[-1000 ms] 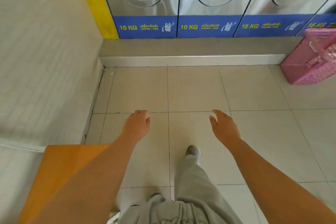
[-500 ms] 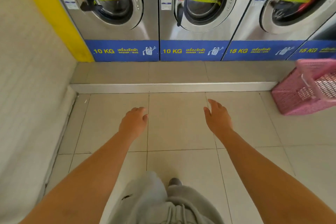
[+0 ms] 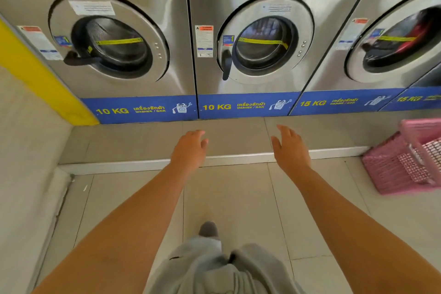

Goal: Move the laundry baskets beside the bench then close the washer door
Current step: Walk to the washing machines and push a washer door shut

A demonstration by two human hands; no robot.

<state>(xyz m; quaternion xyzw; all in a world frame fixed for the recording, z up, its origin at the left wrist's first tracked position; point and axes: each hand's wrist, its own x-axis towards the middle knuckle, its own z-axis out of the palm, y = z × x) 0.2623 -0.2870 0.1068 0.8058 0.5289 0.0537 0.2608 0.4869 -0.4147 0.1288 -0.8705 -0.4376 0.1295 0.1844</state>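
Both hands reach forward empty over the tiled floor: the left hand (image 3: pixel 189 150) hangs palm-down with fingers loosely curled, the right hand (image 3: pixel 290 150) is spread wider with the thumb apart, and neither touches anything.

The pink laundry basket (image 3: pixel 403 162) sits on the floor at the right edge of view, tilted against the raised step (image 3: pixel 143 143) below the machines, well apart from both hands. It looks like thin moulded plastic lattice, so it should be light and a little springy, with some flex in the walls. A second pink basket appears nested or leaning in it; I cannot tell which. The thick top rim, or any handle cut-out there, is the best place to grip; the mesh itself could dig into fingers or crack.

3 front-loading washers show round glass doors in brushed steel fronts. The left 10 KG washer door (image 3: pixel 109 38) has a dark handle (image 3: pixel 78 57) on its left side, a rigid hinged piece that likely needs a firm push to latch. The 15 KG washer (image 3: pixel 393 40) holds red and dark cloth. No bench is in view.
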